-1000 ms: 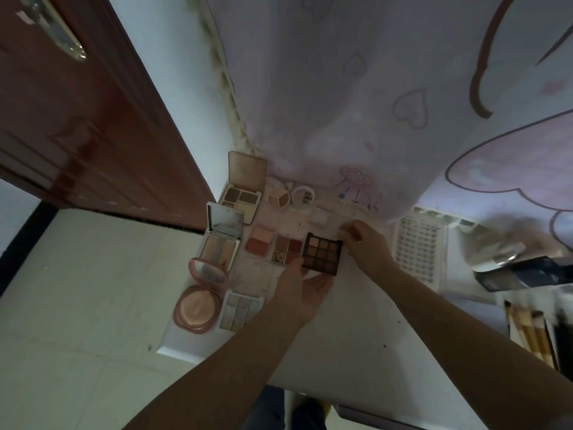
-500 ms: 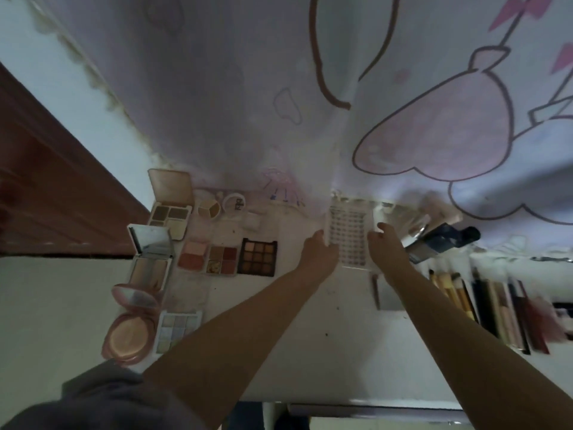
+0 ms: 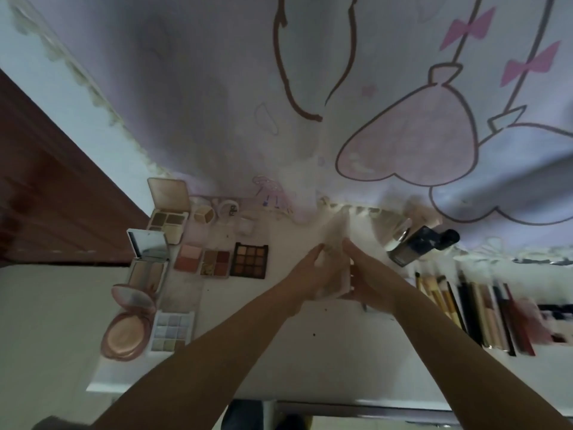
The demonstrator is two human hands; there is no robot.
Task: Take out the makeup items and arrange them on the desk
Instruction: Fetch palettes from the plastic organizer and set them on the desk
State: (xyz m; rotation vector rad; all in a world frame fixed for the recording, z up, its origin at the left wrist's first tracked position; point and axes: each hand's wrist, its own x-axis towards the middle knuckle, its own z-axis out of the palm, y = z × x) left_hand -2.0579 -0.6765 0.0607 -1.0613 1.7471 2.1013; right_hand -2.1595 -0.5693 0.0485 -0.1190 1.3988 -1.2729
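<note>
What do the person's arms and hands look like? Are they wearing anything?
Both arms are bare all the way up, with no sleeves in view. The left hand and right hand wear no gloves. No rings, watch or bracelets can be made out, though the picture is blurry around the fingers.

Palettes (image 3: 250, 260) left on desk (image 3: 310, 352), brushes (image 3: 449, 305) right.

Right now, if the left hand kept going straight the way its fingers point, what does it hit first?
The left hand points up and away, toward the wall. It already holds the blurred white case together with the right hand. Past that, probably the curtain at the desk's back edge; depth is unclear.
</note>
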